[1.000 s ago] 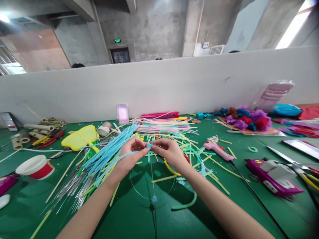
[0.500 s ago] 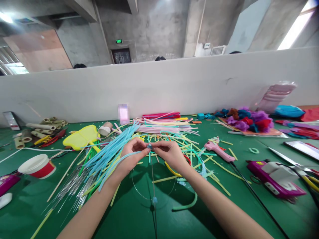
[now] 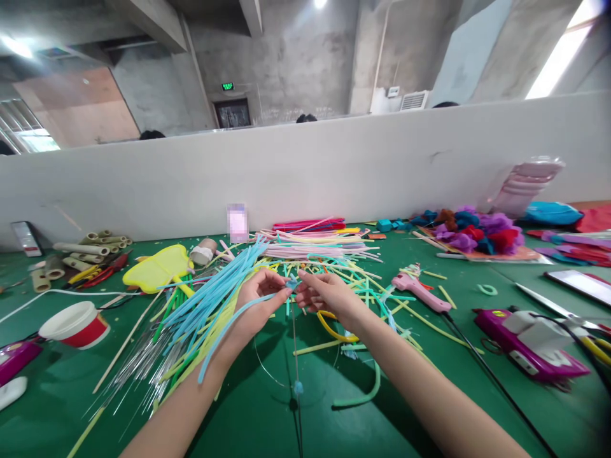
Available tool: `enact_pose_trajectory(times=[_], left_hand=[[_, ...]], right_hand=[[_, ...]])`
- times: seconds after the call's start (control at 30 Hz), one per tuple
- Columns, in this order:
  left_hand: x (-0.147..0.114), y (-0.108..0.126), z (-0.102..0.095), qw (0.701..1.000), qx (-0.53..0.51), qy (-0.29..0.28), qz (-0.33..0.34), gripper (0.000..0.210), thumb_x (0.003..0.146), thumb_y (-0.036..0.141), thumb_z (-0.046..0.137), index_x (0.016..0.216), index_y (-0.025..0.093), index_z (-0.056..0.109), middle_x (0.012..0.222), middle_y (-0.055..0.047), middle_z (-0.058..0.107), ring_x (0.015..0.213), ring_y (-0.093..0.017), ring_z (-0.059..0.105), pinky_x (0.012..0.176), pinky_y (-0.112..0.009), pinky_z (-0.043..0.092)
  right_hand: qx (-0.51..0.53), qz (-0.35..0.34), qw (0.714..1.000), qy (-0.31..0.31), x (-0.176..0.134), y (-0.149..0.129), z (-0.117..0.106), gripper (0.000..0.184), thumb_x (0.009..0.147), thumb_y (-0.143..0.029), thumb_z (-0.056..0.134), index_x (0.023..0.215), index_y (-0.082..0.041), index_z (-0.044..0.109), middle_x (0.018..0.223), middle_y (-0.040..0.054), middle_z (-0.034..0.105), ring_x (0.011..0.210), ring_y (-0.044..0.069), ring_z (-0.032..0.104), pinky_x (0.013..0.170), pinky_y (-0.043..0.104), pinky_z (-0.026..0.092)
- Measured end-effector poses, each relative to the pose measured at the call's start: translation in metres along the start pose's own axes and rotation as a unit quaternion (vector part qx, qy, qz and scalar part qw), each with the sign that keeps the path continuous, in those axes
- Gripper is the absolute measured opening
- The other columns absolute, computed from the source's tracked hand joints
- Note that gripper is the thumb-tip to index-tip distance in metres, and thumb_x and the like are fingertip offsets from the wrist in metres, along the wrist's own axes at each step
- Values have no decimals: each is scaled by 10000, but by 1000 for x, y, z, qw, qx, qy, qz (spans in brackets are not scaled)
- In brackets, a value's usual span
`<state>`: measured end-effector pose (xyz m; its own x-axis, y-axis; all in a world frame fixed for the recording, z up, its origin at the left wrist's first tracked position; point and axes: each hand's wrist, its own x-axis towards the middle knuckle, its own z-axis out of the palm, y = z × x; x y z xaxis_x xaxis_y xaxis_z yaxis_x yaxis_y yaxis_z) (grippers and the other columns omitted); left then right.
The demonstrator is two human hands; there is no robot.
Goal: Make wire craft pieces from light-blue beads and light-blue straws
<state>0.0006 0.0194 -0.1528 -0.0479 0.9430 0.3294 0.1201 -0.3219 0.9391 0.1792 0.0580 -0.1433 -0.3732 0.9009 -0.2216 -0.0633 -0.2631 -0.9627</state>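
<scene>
A light blue pipe cleaner (image 3: 228,326) is pinched near its curled end by my left hand (image 3: 258,302), and its long tail runs back over my wrist. My right hand (image 3: 329,296) is just beside the curled end, thumb and forefinger apart; whether a fingertip touches it is hard to tell. Below both hands is a thin wire hoop (image 3: 261,364) with a straight wire (image 3: 296,346) down its middle and a small light blue piece (image 3: 298,387) on it. More light blue pipe cleaners (image 3: 217,280) lie in a bundle left of my left hand.
Loose coloured strips cover the green table (image 3: 267,420) behind my hands. To the right are a pink glue gun (image 3: 420,292), a purple power strip (image 3: 515,356) and scissors (image 3: 548,302). Leftward stand a paper cup (image 3: 76,324) and a yellow fan-shaped piece (image 3: 155,270). A white partition (image 3: 305,172) rises behind.
My right hand's fingers have spread and drawn slightly away from the pipe cleaner's curled end. My left hand keeps its pinch. The view has shifted slightly.
</scene>
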Motion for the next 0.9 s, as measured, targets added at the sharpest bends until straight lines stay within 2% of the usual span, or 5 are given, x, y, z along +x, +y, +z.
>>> enact_pose_trajectory(times=[0.2,0.4,0.7,0.8,0.9], left_hand=[[-1,0,6,1000,11,-3,5,219,729,255,794,806,175,605,855,-34,710,833,-181,697,773,-293,553],[-1,5,9,1000,5,-1,-6,238,699,261,806,791,164,609,811,-21,696,761,-154,675,726,-266,540],[0,5,8,1000,-10,-7,-10,284,672,290,842,788,169,613,781,-15,697,756,-176,684,725,-287,547],[-1,6,6,1000,-13,-21,0,278,710,308,831,864,169,647,944,-61,730,869,-205,698,769,-304,551],[-2,5,1,1000,-14,-6,24,257,770,322,799,958,177,701,1112,-77,716,986,-208,677,817,-281,529]], right_hand=[[-12,23,999,-37,3,-1,-5,343,887,-456,697,755,-139,697,749,75,754,609,122,705,517,174,537],[-23,2,999,-24,1,-5,-2,302,902,-357,691,713,-123,726,726,79,760,613,121,710,519,170,536],[-16,-45,999,-6,0,-3,4,308,700,-400,865,627,-135,726,631,52,744,571,120,683,565,193,539],[-3,-56,998,2,1,-5,3,294,711,-379,863,631,-133,725,613,49,736,556,115,674,563,190,534],[21,-61,998,15,6,-7,-7,263,805,-354,797,672,-138,729,669,52,750,588,108,687,594,184,550]])
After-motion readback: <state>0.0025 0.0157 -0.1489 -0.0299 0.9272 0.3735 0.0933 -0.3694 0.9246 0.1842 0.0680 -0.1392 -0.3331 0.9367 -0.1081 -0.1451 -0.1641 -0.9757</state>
